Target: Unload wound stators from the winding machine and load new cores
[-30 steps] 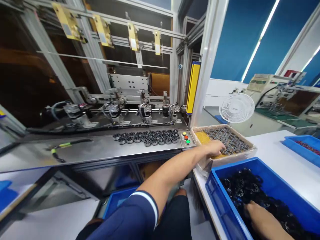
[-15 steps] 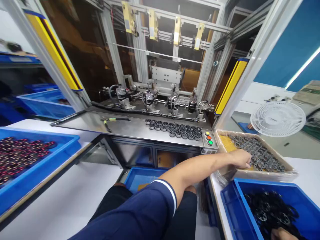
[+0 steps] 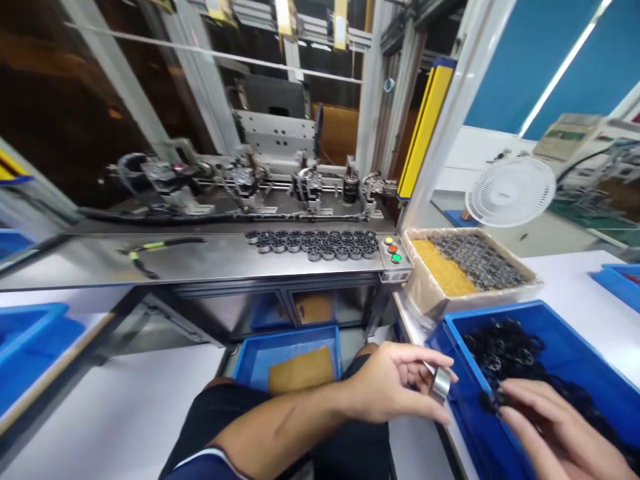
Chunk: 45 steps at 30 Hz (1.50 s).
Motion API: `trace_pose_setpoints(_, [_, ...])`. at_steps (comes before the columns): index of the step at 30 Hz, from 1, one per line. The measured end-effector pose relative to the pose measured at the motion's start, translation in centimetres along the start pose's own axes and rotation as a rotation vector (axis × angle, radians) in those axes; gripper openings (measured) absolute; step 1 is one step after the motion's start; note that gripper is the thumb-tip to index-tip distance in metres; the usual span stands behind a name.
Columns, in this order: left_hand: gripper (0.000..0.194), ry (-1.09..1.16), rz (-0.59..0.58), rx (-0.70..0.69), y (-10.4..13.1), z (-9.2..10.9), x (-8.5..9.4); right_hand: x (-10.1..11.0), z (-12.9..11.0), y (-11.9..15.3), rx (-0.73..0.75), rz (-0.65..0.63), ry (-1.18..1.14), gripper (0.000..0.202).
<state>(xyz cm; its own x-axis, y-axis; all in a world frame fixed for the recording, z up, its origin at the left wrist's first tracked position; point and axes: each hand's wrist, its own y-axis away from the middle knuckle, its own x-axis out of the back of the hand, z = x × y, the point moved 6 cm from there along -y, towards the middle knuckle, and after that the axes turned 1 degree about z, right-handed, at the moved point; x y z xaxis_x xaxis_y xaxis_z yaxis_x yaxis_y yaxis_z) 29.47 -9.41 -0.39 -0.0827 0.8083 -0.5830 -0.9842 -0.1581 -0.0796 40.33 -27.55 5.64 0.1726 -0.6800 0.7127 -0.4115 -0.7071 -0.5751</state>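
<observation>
Above my lap, my left hand grips a short silver metal cylinder between fingers and thumb. To its right, my right hand pinches a small black part over the near wall of a blue bin. Loose black ring-like parts fill the floor of that bin. The two held pieces are apart from each other. Behind the bin stands a plastic-lined box, where rows of metal parts lie beside a yellow sheet.
Several rows of dark round parts stand on the steel ledge. A button panel is at its right end, pliers at its left. Fixtures sit behind. A white fan stands at right, a blue tray below.
My left hand has come back from the lined box with the metal cylinder. My right hand has risen from among the black parts, holding one. The view has turned right.
</observation>
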Motion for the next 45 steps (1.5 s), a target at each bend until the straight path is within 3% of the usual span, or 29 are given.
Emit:
trace_pose_setpoints(3, [0.078,0.047,-0.075,0.075,0.1,-0.9,-2.2,-0.1,-4.1,0.1,0.099,-0.050,-0.106,0.020])
trace_pose_setpoints(6, [0.075,0.092,-0.094,0.132,0.0,-1.7,-3.5,0.0,-5.3,-0.5,0.144,-0.094,-0.203,0.024])
trace_pose_setpoints(15, [0.071,0.214,-0.105,0.207,0.0,-2.3,-4.5,0.5,-6.0,-0.7,0.229,-0.042,-0.262,0.028])
trace_pose_setpoints(23, [0.075,0.078,-0.028,0.113,0.4,-1.6,-3.9,0.5,-7.1,-0.4,0.361,-0.051,-0.090,0.034])
trace_pose_setpoints(30, [0.078,0.057,-0.024,0.152,0.3,-1.3,-3.5,0.2,-6.9,0.0,0.485,-0.030,0.025,0.033])
trace_pose_setpoints(38, [0.073,-0.023,-0.076,0.198,0.8,-1.9,-3.1,-0.4,-6.9,0.2,0.479,-0.046,0.004,0.034])
trace_pose_setpoints(42, [0.061,-0.152,-0.096,0.075,1.7,-1.2,-3.6,-0.8,-6.8,0.6,0.469,-0.048,-0.030,0.038])
trace_pose_setpoints(45, [0.047,-0.294,-0.158,0.029,2.5,-0.9,-4.3,-1.0,-6.0,0.5,0.331,-0.041,-0.114,0.050])
